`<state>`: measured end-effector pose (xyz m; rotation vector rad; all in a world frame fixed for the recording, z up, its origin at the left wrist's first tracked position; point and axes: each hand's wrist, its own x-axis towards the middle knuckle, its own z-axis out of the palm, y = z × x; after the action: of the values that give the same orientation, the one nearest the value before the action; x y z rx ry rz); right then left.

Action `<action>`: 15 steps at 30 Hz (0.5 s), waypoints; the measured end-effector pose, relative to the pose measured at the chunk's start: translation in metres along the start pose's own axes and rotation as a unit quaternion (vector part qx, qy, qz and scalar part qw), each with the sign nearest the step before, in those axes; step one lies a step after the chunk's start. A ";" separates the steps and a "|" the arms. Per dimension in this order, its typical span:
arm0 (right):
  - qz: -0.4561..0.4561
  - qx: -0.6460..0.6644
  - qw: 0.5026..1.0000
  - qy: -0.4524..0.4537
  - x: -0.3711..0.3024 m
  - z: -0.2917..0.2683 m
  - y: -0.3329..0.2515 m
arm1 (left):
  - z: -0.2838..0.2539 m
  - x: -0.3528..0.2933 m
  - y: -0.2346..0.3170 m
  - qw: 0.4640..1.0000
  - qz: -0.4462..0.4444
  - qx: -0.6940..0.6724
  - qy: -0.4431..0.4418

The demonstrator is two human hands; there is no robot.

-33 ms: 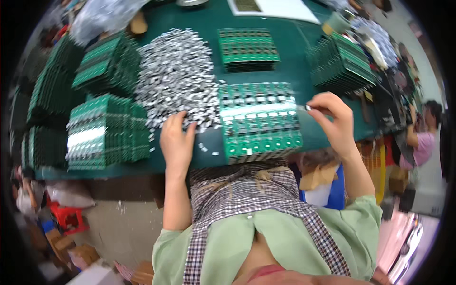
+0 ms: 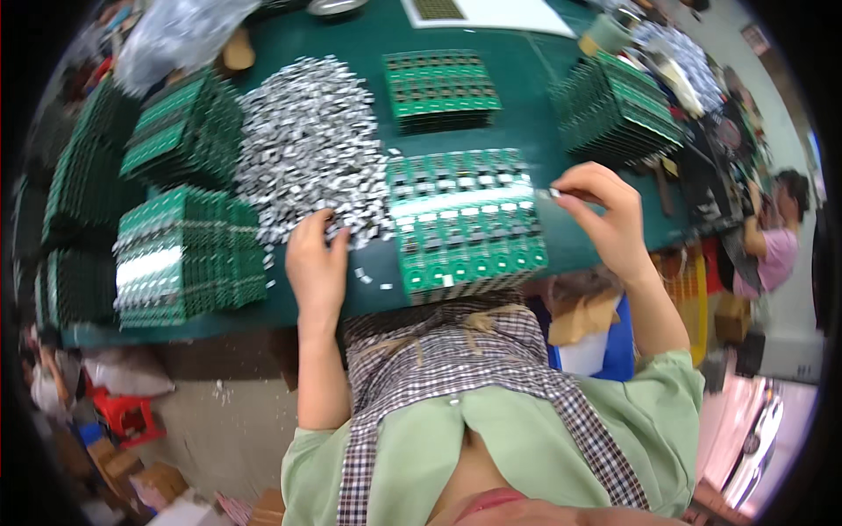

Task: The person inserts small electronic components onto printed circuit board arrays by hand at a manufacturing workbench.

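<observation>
A stack of green circuit board panels (image 2: pixel 469 241) lies in front of me, with rows of small white and dark parts on its top panel. To its left spreads a large heap of small white and grey pieces (image 2: pixel 307 140). At the heap's near edge is my left hand (image 2: pixel 316 267), thumb and forefinger apart; I see nothing held between them. Just off the right side of the panel stack, my right hand (image 2: pixel 610 215) pinches a small white piece (image 2: pixel 554 193) between thumb and forefinger. A few loose white pieces (image 2: pixel 363 275) lie between my left hand and the stack.
More circuit board stacks stand at the left (image 2: pixel 189 254), behind the middle (image 2: pixel 441 88) and at the far right (image 2: pixel 618 110) of the green table (image 2: pixel 526 79). A clear plastic bag (image 2: pixel 180 39) sits at the back left. A blue bin (image 2: pixel 621 342) stands below the front edge.
The whole view has shifted slightly, so the table's things appear a little farther left. Both hands keep nearly the same poses, and the right still pinches the white piece.
</observation>
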<state>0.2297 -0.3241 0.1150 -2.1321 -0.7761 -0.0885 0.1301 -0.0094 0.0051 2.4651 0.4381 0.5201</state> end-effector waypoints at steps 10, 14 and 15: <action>-0.121 -0.179 0.976 -0.010 0.014 0.016 0.018 | 0.003 -0.005 0.001 0.995 0.013 -0.099 0.001; -0.119 -0.176 0.977 -0.018 0.016 0.021 0.021 | 0.004 -0.006 -0.001 0.994 0.012 -0.107 -0.013; -0.119 -0.182 0.976 -0.021 0.018 0.021 0.021 | 0.005 -0.006 0.000 0.994 0.019 -0.111 -0.009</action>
<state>0.2513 -0.3095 0.0929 -2.3771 -1.1084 -0.3373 0.1271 -0.0137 -0.0001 2.2667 0.3097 0.5322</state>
